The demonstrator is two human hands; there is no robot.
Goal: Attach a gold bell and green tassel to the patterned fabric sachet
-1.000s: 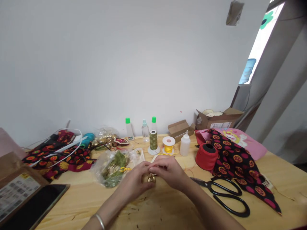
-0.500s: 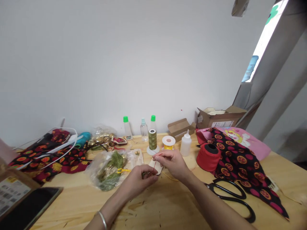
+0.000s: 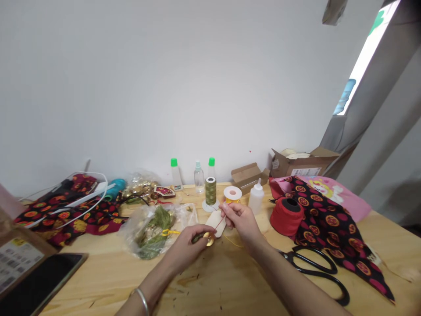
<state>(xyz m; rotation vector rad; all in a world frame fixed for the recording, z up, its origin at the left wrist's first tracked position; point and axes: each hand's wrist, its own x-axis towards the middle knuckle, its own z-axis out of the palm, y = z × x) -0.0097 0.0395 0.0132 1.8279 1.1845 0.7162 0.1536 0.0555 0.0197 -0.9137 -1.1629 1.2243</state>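
A wooden table (image 3: 98,281) bears everything here. Of two dark patterned cloths, the left cloth (image 3: 98,219) lies crumpled and the right cloth (image 3: 325,217) partly covers a pink bag (image 3: 357,199). Two cardboard boxes stand open at the back right: the large box (image 3: 294,167) has pale pieces inside; what the small box (image 3: 245,175) holds, I cannot tell. Two clear plastic bags sit left of centre, the front bag (image 3: 133,228) with green tassels (image 3: 161,218) and gold bits in it, the back bag (image 3: 144,176) with many gold bells (image 3: 141,188), too jumbled to count. One pair of black scissors (image 3: 290,257) lies partly behind the right forearm. The two hands are apart from each other: the left hand (image 3: 189,243) is closed around one gold bell (image 3: 209,239), held above the table near its middle, and the right hand (image 3: 241,219) pinches one red thread (image 3: 220,222) drawn up from beside that bell. There is one red cone of yarn (image 3: 285,221). Four bottles stand upright: two green-capped bottles (image 3: 176,176), one clear bottle (image 3: 199,180) and one white squeeze bottle (image 3: 255,201). Two spools stand between them and the hands, a green spool (image 3: 211,194) and a white reel (image 3: 232,192) of yellow cord. One pale card (image 3: 215,218) lies behind the red thread.
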